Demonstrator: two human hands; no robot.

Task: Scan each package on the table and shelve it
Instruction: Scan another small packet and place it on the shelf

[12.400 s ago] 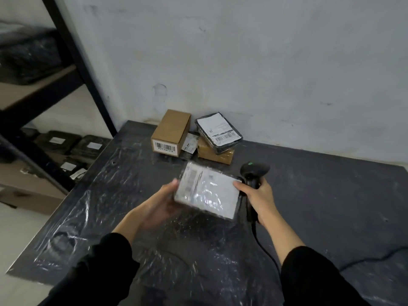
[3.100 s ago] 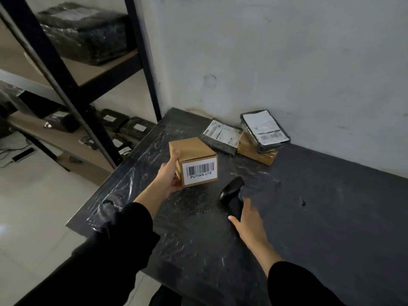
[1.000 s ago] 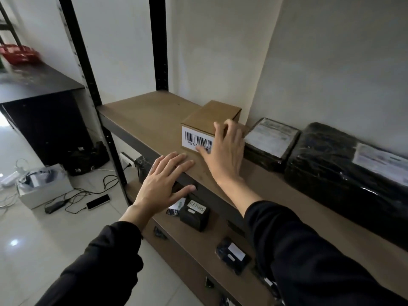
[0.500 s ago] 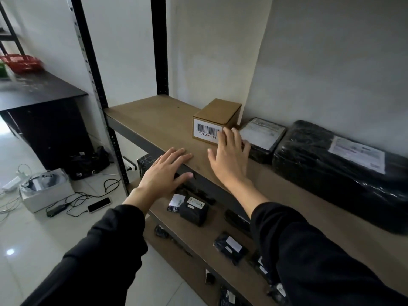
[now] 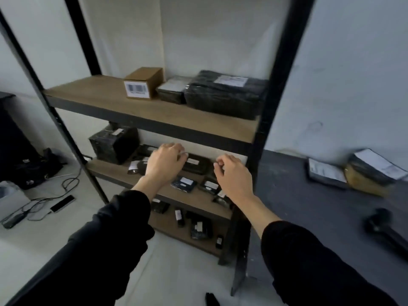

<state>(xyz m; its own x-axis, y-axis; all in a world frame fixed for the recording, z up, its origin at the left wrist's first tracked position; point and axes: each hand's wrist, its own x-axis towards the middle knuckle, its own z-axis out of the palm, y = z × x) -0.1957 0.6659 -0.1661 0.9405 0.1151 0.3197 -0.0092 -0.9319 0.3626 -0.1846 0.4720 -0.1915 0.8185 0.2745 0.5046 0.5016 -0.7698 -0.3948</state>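
Though shelved, box (image 5: pixel 144 85) above hands (image 5: pixel 163 162)

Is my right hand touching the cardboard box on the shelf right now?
Apart. The head view shows the right hand empty in front of a lower shelf, with the upper shelf board between it and the cardboard box.

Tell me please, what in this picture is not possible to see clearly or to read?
- Head view: barcode label on the cardboard box, blurred; text unreadable.
- Head view: packages on the table, smeared by motion; labels unreadable.
- Head view: scanner, blurred, cut by the right edge.
- Head view: small parcels on the lower shelf, partly hidden behind the left hand and right hand.
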